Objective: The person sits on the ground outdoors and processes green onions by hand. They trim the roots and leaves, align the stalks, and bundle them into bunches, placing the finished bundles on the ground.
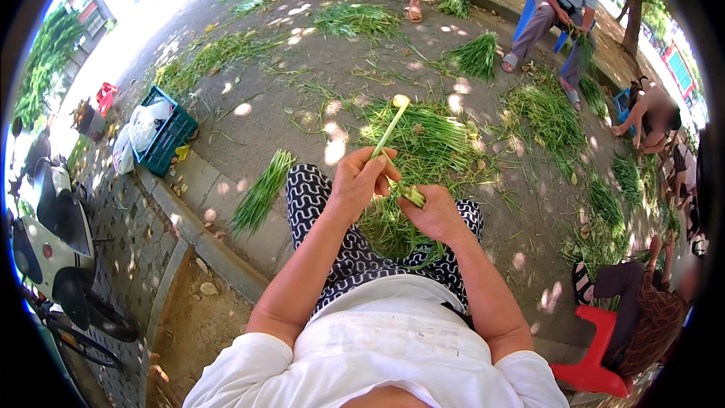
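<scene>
- Head view: left hand (365,181) pinches a pale stalk (390,129) over the pile's (442,140) left side.
- Stalk slants away and rightward from that grip (the left hand is nearer).
- Right hand (436,216), at the pile's near side, grips a bunch (412,196).
</scene>
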Available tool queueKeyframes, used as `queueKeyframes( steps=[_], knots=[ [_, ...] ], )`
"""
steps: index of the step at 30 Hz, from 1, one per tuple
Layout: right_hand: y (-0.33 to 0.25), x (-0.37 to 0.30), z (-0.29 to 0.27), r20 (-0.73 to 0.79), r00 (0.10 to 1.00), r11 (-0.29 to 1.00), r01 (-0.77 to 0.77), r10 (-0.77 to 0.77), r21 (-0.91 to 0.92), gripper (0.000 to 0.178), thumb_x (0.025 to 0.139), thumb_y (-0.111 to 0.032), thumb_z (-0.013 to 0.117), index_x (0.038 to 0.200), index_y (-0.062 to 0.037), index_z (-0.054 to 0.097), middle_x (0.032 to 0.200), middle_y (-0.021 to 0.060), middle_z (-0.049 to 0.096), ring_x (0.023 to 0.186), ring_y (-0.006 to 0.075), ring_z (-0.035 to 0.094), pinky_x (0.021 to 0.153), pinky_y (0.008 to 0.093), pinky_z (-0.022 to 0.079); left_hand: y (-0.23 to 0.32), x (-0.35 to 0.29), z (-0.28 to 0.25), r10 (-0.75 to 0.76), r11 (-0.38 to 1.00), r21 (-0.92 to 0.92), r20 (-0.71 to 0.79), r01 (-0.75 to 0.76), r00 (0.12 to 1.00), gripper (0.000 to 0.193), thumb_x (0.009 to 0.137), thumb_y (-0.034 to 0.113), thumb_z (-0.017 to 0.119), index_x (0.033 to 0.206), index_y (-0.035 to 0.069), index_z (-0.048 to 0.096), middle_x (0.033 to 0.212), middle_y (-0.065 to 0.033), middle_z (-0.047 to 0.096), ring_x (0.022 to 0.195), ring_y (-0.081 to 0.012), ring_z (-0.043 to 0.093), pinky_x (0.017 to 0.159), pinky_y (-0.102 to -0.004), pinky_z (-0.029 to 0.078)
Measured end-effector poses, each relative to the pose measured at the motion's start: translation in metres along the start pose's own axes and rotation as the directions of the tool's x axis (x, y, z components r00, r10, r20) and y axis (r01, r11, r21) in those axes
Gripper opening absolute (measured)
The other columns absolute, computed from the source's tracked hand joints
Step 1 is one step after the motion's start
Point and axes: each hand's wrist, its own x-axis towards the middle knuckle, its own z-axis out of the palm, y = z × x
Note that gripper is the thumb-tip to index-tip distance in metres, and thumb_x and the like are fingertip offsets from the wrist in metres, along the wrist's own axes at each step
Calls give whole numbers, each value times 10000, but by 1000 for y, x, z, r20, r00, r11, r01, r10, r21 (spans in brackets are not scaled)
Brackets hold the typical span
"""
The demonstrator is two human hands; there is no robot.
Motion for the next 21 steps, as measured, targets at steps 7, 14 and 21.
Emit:
queueKeyframes(
  steps=[7,14,21],
  knots=[
    [-2,0,-1,12,1000,999,-11,11,33,216,761,-185,597,709,22,562,595,178,564,533,306,550,546,379,436,0,-1,2,13,1000,-14,-14,-13,1000,242,922,137,456,1024,-40,586,697,-39,624,489,-57,491,451,-192,396],
    [-1,1,0,7,1000,999,3,-3,32,220,764,-186,602,710,24,562,592,176,562,529,297,551,544,376,435,-3,0,2,58,984,173,-84,-43,995,243,918,128,455,1009,-51,591,683,-55,627,462,-53,485,430,-192,396],
    [5,2,4,15,1000,1000,0,0,11,232,770,-206,614,712,15,574,582,160,555,527,271,536,542,368,431,-3,-1,1,54,990,135,-79,-43,995,253,916,117,440,1011,-56,598,686,-61,633,456,-55,487,419,-192,386]
  ],
)
